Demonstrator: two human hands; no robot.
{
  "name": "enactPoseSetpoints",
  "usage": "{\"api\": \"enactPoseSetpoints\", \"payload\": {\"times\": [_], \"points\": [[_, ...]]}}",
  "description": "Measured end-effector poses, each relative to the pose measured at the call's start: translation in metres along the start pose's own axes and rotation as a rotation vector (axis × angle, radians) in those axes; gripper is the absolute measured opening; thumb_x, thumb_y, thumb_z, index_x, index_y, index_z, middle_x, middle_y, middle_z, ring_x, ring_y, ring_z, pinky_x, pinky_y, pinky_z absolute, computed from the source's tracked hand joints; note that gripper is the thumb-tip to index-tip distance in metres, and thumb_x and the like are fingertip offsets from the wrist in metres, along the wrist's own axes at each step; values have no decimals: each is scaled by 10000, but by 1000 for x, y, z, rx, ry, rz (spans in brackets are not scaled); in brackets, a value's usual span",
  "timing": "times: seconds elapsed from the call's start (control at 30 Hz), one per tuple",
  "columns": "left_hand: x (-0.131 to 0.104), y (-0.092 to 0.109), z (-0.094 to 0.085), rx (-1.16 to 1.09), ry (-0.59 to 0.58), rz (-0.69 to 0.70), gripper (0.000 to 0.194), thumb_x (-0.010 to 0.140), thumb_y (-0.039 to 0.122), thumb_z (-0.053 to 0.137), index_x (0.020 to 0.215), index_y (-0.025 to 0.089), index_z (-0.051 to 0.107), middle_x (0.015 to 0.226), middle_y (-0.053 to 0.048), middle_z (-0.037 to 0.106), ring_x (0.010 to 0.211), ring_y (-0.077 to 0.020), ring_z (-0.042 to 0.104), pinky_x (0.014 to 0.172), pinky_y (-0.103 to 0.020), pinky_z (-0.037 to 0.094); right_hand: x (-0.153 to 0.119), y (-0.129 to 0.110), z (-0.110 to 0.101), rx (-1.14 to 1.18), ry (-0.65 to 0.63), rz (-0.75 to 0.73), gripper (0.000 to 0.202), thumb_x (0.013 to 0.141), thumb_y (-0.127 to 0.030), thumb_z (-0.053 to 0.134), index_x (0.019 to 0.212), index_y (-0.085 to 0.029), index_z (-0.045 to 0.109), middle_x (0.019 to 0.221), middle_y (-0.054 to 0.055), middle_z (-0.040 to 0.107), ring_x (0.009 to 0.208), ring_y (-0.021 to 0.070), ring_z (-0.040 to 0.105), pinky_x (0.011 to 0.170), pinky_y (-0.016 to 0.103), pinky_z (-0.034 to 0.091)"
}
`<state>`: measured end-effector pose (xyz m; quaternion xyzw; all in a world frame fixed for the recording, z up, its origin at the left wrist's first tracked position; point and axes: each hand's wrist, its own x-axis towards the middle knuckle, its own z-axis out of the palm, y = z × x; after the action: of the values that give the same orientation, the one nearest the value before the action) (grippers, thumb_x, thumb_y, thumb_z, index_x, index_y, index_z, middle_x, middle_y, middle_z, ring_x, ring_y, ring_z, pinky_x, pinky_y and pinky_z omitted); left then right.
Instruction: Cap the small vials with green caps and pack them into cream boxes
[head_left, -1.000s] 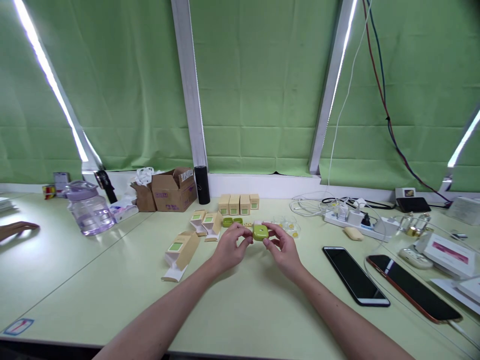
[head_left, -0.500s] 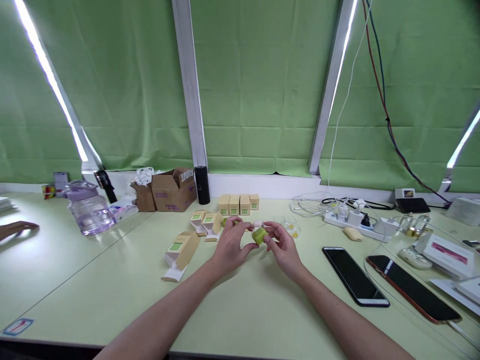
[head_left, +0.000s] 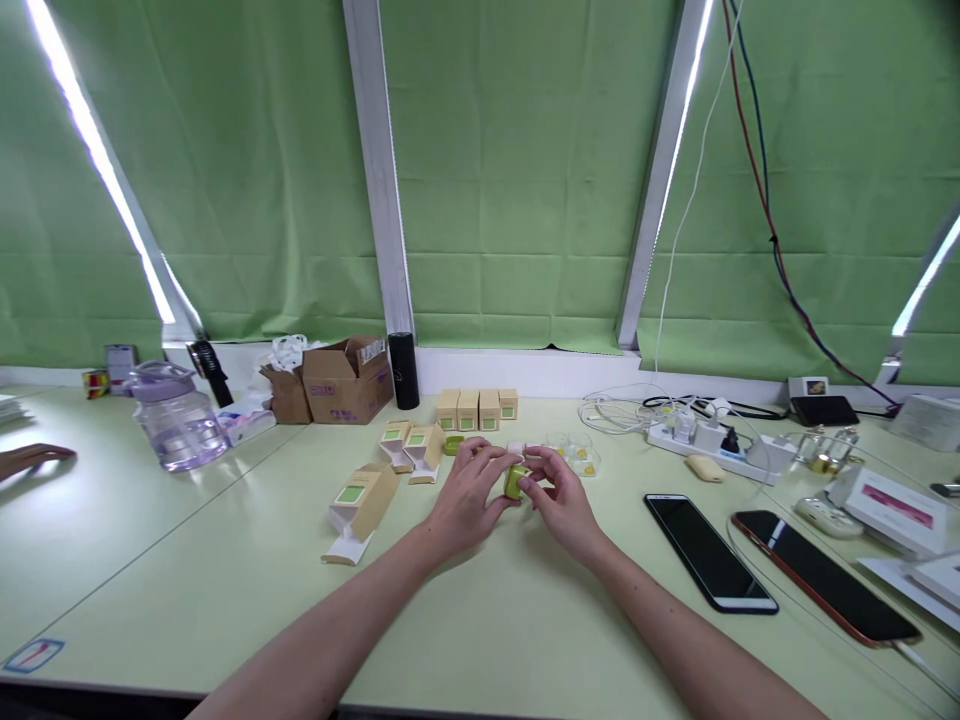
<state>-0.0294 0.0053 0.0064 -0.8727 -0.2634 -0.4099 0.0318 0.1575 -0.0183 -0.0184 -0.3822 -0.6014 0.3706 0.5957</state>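
The row of small cartons point(head_left: 469, 411) stands at the back of the surface point(head_left: 495, 630). Directly in front of it, both hands grasp a small green case point(head_left: 514, 482): the left hand point(head_left: 466, 492) grips its left side with thumb and fingers, the right hand point(head_left: 561, 495) pinches its right.

Left-front of the row lie opened cartons point(head_left: 365, 500). Another green case point(head_left: 454, 444) sits just before the row, partly hidden by the left hand. Right-front of it rests clear packaging point(head_left: 574, 452) with yellow bits.

Left of the row stand a black cylinder point(head_left: 403, 370), a cardboard box point(head_left: 349, 380) and, farther off, a purple-lidded jug point(head_left: 178, 420). Well right of it are a crowded power strip point(head_left: 720, 450) and, nearer the front, two phones point(head_left: 709, 552).
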Motion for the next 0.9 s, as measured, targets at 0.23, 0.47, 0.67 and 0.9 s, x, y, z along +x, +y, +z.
{"api": "enactPoseSetpoints", "payload": {"times": [0.23, 0.47, 0.67, 0.9], "points": [[1, -10, 3, -190, 91, -200, 437, 802, 161, 786, 1203, 263, 645, 1144, -67, 684, 1206, -294, 517, 1046, -468, 456, 4, 18, -8, -128, 29, 5, 377, 943, -483, 586, 1227, -236, 566, 988, 60, 687, 858, 212, 616, 609, 279, 450], [1, -36, 11, -458, 168, -563, 464, 687, 99, 794, 1114, 231, 671, 1192, -67, 682, 1103, -246, 621, 973, -416, 493, 10, 43, -19, -457, 43, 33, 182, 861, -286, 566, 1008, -211, 643, 760, 7, 651, 711, 205, 603, 691, 327, 460], [0, -41, 12, -592, 187, -604, 471, 671, 116, 786, 1113, 224, 664, 1177, -64, 705, 1064, -236, 647, 985, -422, 485, 15, 38, -14, -675, 51, -60, 320, 874, -186, 570, 1192, -209, 604, 1005, 55, 634, 733, 184, 624, 743, 329, 499], [-2, -43, 14, -563, 220, -579, 474, 655, 130, 811, 1100, 228, 679, 1163, -63, 713, 1069, -239, 643, 977, -415, 481, 30, 28, 6, -1149, -103, -53, 460, 906, -125, 625, 1340, -236, 521, 1261, 113, 532, 847, 201, 641, 662, 283, 439]]}}
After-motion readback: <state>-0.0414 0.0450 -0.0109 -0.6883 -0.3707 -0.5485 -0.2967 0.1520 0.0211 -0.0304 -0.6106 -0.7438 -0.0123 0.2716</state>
